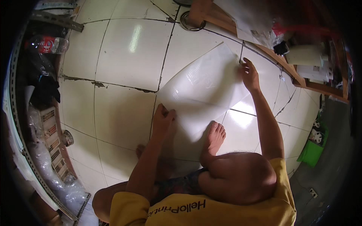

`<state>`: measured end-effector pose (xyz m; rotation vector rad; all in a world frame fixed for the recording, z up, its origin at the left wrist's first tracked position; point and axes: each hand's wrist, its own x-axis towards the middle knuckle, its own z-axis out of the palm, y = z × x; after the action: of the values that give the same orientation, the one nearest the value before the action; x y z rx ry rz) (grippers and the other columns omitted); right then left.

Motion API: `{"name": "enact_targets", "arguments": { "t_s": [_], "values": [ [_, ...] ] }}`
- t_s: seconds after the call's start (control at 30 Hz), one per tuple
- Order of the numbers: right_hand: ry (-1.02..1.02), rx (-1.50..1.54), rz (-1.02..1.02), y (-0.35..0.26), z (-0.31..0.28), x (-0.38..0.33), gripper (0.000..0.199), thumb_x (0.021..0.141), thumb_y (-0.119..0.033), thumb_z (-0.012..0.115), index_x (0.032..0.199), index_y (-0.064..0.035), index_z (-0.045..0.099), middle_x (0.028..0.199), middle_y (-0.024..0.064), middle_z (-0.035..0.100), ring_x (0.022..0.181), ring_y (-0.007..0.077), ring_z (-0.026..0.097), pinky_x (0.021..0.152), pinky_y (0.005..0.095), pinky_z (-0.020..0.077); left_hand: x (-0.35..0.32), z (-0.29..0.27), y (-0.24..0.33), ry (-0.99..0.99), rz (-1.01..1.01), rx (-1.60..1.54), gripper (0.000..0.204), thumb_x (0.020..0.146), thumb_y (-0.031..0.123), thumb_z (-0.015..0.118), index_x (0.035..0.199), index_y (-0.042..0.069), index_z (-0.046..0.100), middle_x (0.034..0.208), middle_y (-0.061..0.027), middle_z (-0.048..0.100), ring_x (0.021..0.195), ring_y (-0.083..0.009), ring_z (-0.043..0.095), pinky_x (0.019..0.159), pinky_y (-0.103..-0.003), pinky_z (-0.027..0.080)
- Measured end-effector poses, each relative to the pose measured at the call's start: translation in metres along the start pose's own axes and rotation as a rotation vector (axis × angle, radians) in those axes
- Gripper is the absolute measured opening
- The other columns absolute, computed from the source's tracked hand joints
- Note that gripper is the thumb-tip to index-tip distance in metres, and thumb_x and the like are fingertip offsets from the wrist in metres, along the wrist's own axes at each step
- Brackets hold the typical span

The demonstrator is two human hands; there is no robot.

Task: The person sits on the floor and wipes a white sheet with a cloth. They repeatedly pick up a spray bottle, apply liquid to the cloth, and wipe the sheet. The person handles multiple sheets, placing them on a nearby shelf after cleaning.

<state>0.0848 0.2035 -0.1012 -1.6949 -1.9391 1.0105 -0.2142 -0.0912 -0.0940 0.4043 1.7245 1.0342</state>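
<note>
A large, pale, translucent sheet (211, 79) with faint whitish print spreads over the tiles in front of me. It looks like plastic film or thin paper; I cannot tell which. At its near left edge my left hand (163, 117) is closed, thumb and fingers pinching the border. My right hand (250, 76) is at the far right edge, its fingers curled and pinching the sheet there, slightly blurred. Part of the sheet looks lifted and bowed between the hands. My bare foot (216, 137) rests just beside the sheet's near corner.
White floor tiles (128, 56) have dark, chipped joints. Along the left runs a metal rack (56, 19) with a plastic bottle (49, 44) and clear wrapping (71, 194). A roll of tape (68, 138) lies beside it. Wooden shelving (279, 60) stands right; a green bag (312, 152) is farther down.
</note>
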Motion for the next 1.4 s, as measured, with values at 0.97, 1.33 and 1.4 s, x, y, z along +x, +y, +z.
{"name": "enact_targets", "arguments": {
  "t_s": [0.97, 1.33, 1.4],
  "values": [
    [0.32, 0.051, 0.304, 0.036, 0.013, -0.175, 0.035, 0.094, -0.011, 0.061, 0.126, 0.0027, 0.064, 0.094, 0.0083, 0.062, 0.085, 0.0167, 0.061, 0.079, 0.0309, 0.0511, 0.032, 0.026, 0.0, 0.053, 0.123, 0.087, 0.037, 0.091, 0.013, 0.064, 0.123, -0.003, 0.053, 0.078, -0.0056, 0.065, 0.066, -0.0111, 0.058, 0.061, -0.029, 0.046],
    [0.323, 0.043, 0.199, 0.02, 0.019, -0.148, 0.034, 0.096, -0.009, 0.061, 0.128, 0.0013, 0.064, 0.109, 0.0155, 0.066, 0.093, 0.0231, 0.065, 0.085, 0.0338, 0.0532, 0.038, 0.02, -0.018, 0.064, 0.073, -0.109, 0.024, 0.095, 0.011, 0.06, 0.114, -0.003, 0.055, 0.092, -0.0074, 0.065, 0.076, -0.0119, 0.062, 0.069, -0.03, 0.059],
    [0.315, 0.076, 0.153, 0.016, 0.02, -0.137, 0.035, 0.096, -0.007, 0.06, 0.129, 0.0011, 0.063, 0.113, 0.0166, 0.067, 0.094, 0.023, 0.067, 0.086, 0.0338, 0.0537, 0.043, 0.017, -0.025, 0.056, 0.017, -0.171, 0.021, 0.095, 0.012, 0.06, 0.11, -0.003, 0.055, 0.091, -0.0066, 0.063, 0.076, -0.0125, 0.061, 0.068, -0.031, 0.06]
  ]
}}
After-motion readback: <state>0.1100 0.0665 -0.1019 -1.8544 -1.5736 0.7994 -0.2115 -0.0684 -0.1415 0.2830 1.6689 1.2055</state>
